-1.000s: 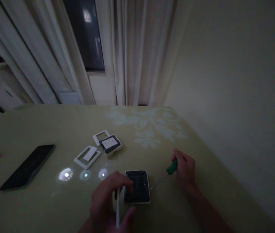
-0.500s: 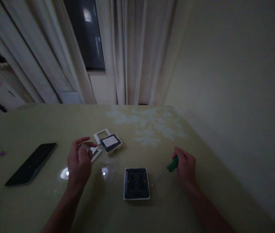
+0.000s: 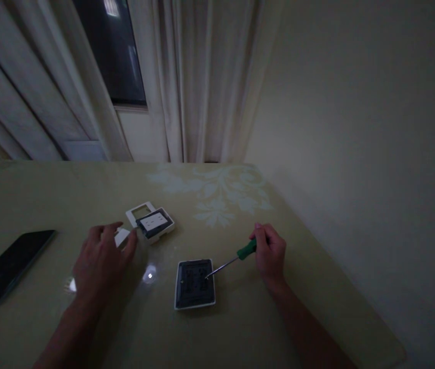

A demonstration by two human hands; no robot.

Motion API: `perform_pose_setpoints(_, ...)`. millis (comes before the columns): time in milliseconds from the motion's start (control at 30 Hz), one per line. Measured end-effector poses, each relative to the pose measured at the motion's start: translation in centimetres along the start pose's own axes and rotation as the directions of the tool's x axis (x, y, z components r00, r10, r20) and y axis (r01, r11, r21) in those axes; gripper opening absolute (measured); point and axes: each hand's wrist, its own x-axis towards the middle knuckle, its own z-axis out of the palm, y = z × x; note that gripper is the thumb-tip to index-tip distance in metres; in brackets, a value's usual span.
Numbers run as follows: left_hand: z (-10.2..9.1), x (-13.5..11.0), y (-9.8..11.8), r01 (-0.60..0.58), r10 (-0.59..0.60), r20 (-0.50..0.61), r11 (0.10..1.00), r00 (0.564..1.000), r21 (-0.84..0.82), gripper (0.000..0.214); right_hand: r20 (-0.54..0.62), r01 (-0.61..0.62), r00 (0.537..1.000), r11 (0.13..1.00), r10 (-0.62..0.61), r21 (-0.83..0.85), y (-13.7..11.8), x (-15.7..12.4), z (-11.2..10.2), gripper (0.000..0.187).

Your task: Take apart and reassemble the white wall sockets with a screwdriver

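My right hand (image 3: 271, 252) is closed around the green handle of a screwdriver (image 3: 247, 249). Its thin metal shaft slopes down to the left, and the tip meets the right side of a square wall socket (image 3: 194, 289), by a small screw. That socket has a dark back and a white rim, and lies on the table. My left hand (image 3: 104, 256) is open, thumb and fingers apart, over a white plate (image 3: 121, 236) that it partly hides; I cannot tell whether they touch. Just beyond is a second socket (image 3: 154, 223), white face up, against a white frame (image 3: 139, 211).
A dark phone or tablet (image 3: 12, 266) lies on the left of the glossy yellowish table (image 3: 232, 328). Curtains (image 3: 198, 87) and a dark window (image 3: 111, 51) stand behind it. A bare wall (image 3: 355, 128) runs along the right side.
The screwdriver tip has moved from beside the dark-backed socket onto its right side. My left hand has opened out and lowered toward the white plate. The whole view has shifted a little right.
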Motion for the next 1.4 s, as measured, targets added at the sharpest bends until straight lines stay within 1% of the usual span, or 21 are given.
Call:
perform_pose_setpoints(67, 0.4, -1.0, 0.9, -0.194, 0.184, -0.072, 0.966, 0.98, -0.171, 0.039, -0.013, 0.031, 0.999, 1.0, -0.031, -0.004, -0.1, 0.1, -0.1, 0.045)
perform_pose_setpoints(100, 0.6, -1.7, 1.6, -0.323, 0.319, -0.059, 0.906, 0.946, -0.273, 0.036, -0.021, 0.045, 0.999, 0.999, -0.045, -0.007, -0.1, 0.2, -0.1, 0.045)
perform_pose_setpoints(133, 0.9, -2.6, 2.4, -0.434, 0.459, -0.02, 0.825, 0.888, -0.363, 0.034, -0.029, 0.058, 0.998, 0.998, -0.059, -0.012, -0.1, 0.3, -0.2, 0.045)
perform_pose_setpoints(167, 1.2, -3.5, 3.2, -0.499, 0.574, 0.053, 0.75, 0.817, -0.435, 0.034, -0.036, 0.071, 0.997, 0.997, -0.072, -0.018, 0.0, 0.3, -0.2, 0.044)
perform_pose_setpoints(200, 1.4, -4.5, 3.9, -0.528, 0.658, 0.149, 0.701, 0.738, -0.479, 0.041, -0.043, 0.085, 0.995, 0.996, -0.086, -0.024, 0.0, 0.4, -0.3, 0.044)
perform_pose_setpoints(233, 1.7, -5.3, 4.7, -0.533, 0.699, 0.214, 0.676, 0.682, -0.509, 0.057, -0.048, 0.1, 0.994, 0.994, -0.102, -0.031, 0.1, 0.5, -0.4, 0.044)
perform_pose_setpoints(267, 1.9, -6.0, 5.3, -0.519, 0.716, 0.273, 0.669, 0.643, -0.532, 0.075, -0.052, 0.117, 0.992, 0.992, -0.119, -0.038, 0.1, 0.5, -0.4, 0.044)
perform_pose_setpoints(300, 2.1, -6.5, 5.8, -0.494, 0.718, 0.323, 0.673, 0.617, -0.551, 0.086, -0.054, 0.135, 0.989, 0.99, -0.137, -0.045, 0.0, 0.5, -0.5, 0.044)
perform_pose_setpoints(367, 2.2, -7.1, 6.3, -0.442, 0.709, 0.383, 0.683, 0.592, -0.582, 0.09, -0.049, 0.173, 0.983, 0.983, -0.176, -0.058, -0.3, 0.4, -0.6, 0.044)
perform_pose_setpoints(467, 2.2, -7.1, 6.6, -0.399, 0.703, 0.402, 0.683, 0.586, -0.612, 0.078, -0.027, 0.226, 0.973, 0.971, -0.228, -0.077, -1.0, 0.1, -0.8, 0.045)
perform_pose_setpoints(633, 2.4, -6.9, 6.5, -0.386, 0.692, 0.405, 0.691, 0.598, -0.611, 0.079, -0.009, 0.308, 0.95, 0.943, -0.311, -0.124, -2.4, -0.1, -1.3, 0.045)
perform_pose_setpoints(800, 2.8, -7.2, 6.6, -0.389, 0.694, 0.387, 0.684, 0.608, -0.617, 0.078, -0.023, 0.43, 0.897, 0.884, -0.441, -0.183, -3.4, -0.4, -1.7, 0.04)
perform_pose_setpoints(900, 3.0, -7.3, 6.5, -0.391, 0.694, 0.371, 0.679, 0.617, -0.621, 0.079, 0.004, 0.515, 0.85, 0.83, -0.527, -0.212, -4.2, -0.5, -2.0, 0.038)
perform_pose_setpoints(967, 3.1, -7.3, 6.4, -0.392, 0.696, 0.369, 0.678, 0.616, -0.622, 0.08, 0.075, 0.604, 0.794, 0.766, -0.604, -0.219, -5.1, -0.3, -2.2, 0.036)
perform_pose_setpoints(1033, 3.2, -7.3, 6.3, -0.397, 0.7, 0.358, 0.671, 0.618, -0.626, 0.079, 0.182, 0.707, 0.707, 0.677, -0.683, -0.206, -6.3, 0.2, -2.1, 0.034)
perform_pose_setpoints(1133, 3.4, -7.3, 6.3, -0.417, 0.714, 0.312, 0.646, 0.627, -0.64, 0.077, 0.328, 0.856, 0.51, 0.504, -0.795, -0.111, -8.5, 0.9, -1.2, 0.032)
perform_pose_setpoints(1167, 3.4, -7.3, 6.3, -0.424, 0.717, 0.295, 0.638, 0.631, -0.643, 0.075, 0.357, 0.887, 0.445, 0.46, -0.821, -0.047, -9.3, 1.0, -0.7, 0.032)
perform_pose_setpoints(1200, 3.4, -7.4, 6.4, -0.43, 0.72, 0.283, 0.632, 0.633, -0.645, 0.073, 0.389, 0.896, 0.4, 0.443, -0.83, 0.024, -10.0, 1.1, -0.2, 0.031)
perform_pose_setpoints(1233, 3.3, -7.4, 6.4, -0.433, 0.722, 0.278, 0.629, 0.634, -0.645, 0.07, 0.422, 0.885, 0.38, 0.457, -0.823, 0.093, -10.7, 1.1, 0.5, 0.029)
perform_pose_setpoints(1333, 3.2, -7.4, 6.6, -0.432, 0.721, 0.281, 0.631, 0.633, -0.644, 0.067, 0.549, 0.788, 0.38, 0.571, -0.744, 0.228, -12.1, 1.3, 2.0, 0.018)
perform_pose_setpoints(1400, 3.2, -7.5, 6.6, -0.433, 0.721, 0.281, 0.631, 0.634, -0.643, 0.069, 0.629, 0.725, 0.36, 0.631, -0.689, 0.276, -12.7, 1.6, 2.4, 0.021)
